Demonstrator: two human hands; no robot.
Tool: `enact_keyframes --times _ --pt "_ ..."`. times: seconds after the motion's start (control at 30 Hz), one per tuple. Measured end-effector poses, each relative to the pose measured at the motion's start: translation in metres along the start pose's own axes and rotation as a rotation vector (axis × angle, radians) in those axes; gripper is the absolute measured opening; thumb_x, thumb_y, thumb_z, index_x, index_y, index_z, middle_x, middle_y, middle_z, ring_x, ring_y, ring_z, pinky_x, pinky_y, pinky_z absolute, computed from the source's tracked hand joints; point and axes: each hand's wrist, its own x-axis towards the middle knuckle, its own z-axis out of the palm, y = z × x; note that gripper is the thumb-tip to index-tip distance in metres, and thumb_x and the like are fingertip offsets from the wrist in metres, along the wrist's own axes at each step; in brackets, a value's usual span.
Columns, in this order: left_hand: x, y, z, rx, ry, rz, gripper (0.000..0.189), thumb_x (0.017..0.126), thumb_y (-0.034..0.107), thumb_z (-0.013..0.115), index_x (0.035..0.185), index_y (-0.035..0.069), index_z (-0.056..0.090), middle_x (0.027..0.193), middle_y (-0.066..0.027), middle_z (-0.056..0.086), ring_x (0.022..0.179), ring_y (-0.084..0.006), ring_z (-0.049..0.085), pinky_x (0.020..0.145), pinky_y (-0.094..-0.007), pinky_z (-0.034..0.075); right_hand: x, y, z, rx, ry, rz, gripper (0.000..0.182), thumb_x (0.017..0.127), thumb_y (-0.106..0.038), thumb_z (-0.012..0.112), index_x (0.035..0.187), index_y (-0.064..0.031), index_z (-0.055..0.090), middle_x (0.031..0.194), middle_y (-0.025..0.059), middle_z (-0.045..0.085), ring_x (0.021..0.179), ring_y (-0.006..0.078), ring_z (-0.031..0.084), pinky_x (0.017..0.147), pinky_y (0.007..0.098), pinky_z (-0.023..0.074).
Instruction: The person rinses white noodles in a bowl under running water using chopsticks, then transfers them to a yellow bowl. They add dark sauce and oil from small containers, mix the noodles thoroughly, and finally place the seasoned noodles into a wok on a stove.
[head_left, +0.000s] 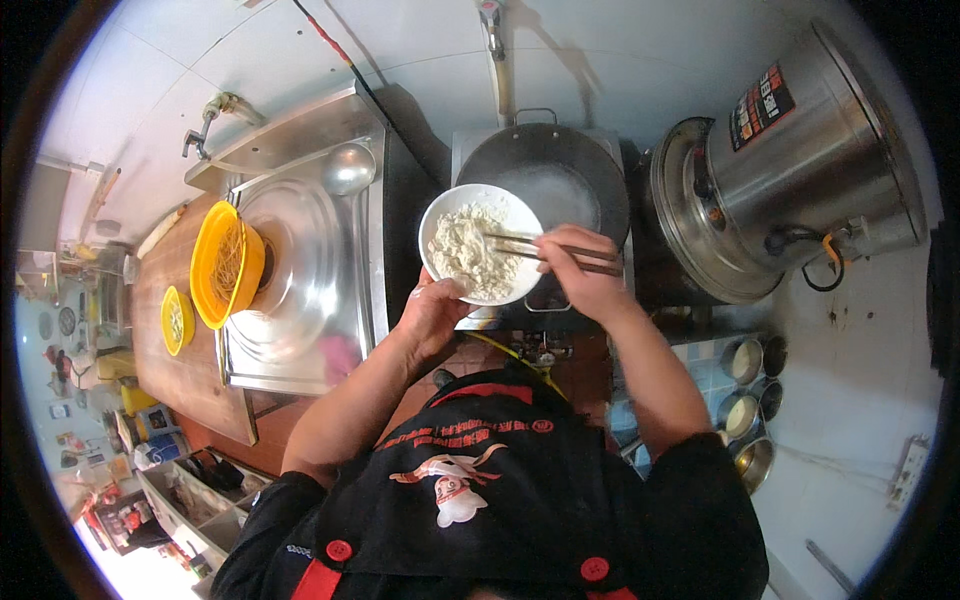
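My left hand (435, 311) grips the lower left rim of a white bowl (534, 279), its thumb over the edge. Clumpy, pale floury dough (472, 251) fills much of the bowl. A pair of brown chopsticks (574, 259) is held in my right hand (581, 274), their tips in the dough. The bowl is above the near left part of a large dark wok (491, 154), which stands on a stove and holds what looks like cloudy liquid (566, 195).
Left of the stove is a steel sink counter (300, 375) with a ladle (349, 169). A yellow basket (255, 281) of noodle-like strands sits at its edge, a smaller yellow basket (190, 330) on the wooden table (172, 247). At right stands a large steel pot (817, 165).
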Motion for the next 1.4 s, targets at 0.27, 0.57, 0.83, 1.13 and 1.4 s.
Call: enact_keyframes --times 0.27,0.57,0.83,1.13,1.4 --pt "0.007 -0.001 0.008 -0.072 -0.058 -0.02 0.068 0.07 -0.003 0.047 0.133 0.014 0.026 0.125 -0.0102 0.044 0.115 -0.0285 0.048 0.096 -0.0467 0.042 0.007 0.009 0.001 -0.07 0.053 -0.083 0.014 0.086 -0.006 0.052 0.082 0.002 0.062 0.073 0.006 0.059 0.065 0.0141 0.056 0.062 0.0261 0.0431" --pt "0.009 -0.005 0.008 -0.032 -0.026 -0.014 0.07 0.07 0.0 0.05 0.134 0.012 0.024 0.128 -0.0138 0.042 0.115 -0.0309 0.047 0.097 -0.046 0.042 0.002 0.002 -0.005 -0.064 0.071 0.002 0.012 0.087 -0.008 0.055 0.089 0.002 0.063 0.08 0.0087 0.06 0.066 0.014 0.061 0.055 0.0254 0.0481" --pt "0.013 -0.007 0.005 -0.035 0.055 0.011 0.062 0.073 -0.004 0.047 0.13 0.012 0.028 0.126 -0.0119 0.044 0.114 -0.0296 0.048 0.097 -0.0477 0.041 -0.005 0.01 -0.022 -0.099 0.101 -0.015 0.012 0.088 -0.004 0.051 0.09 0.0038 0.061 0.083 0.0086 0.059 0.069 0.0152 0.064 0.059 0.0248 0.0481" --pt "0.016 -0.005 0.002 -0.006 0.101 0.04 0.068 0.07 -0.004 0.046 0.133 0.013 0.025 0.128 -0.0133 0.04 0.115 -0.0308 0.048 0.097 -0.0476 0.042 -0.01 0.04 -0.008 -0.092 0.097 -0.153 0.008 0.083 -0.001 0.057 0.09 0.0007 0.061 0.074 0.0105 0.058 0.059 0.0195 0.059 0.051 0.0269 0.0435" --pt "0.012 -0.003 -0.007 -0.009 0.139 0.077 0.071 0.07 -0.004 0.045 0.134 0.014 0.023 0.128 -0.0141 0.043 0.112 -0.0327 0.049 0.093 -0.0473 0.045 -0.01 0.033 -0.009 -0.022 0.144 0.02 0.007 0.086 -0.001 0.054 0.089 0.003 0.06 0.082 0.0074 0.061 0.07 0.0157 0.065 0.062 0.0276 0.0517"
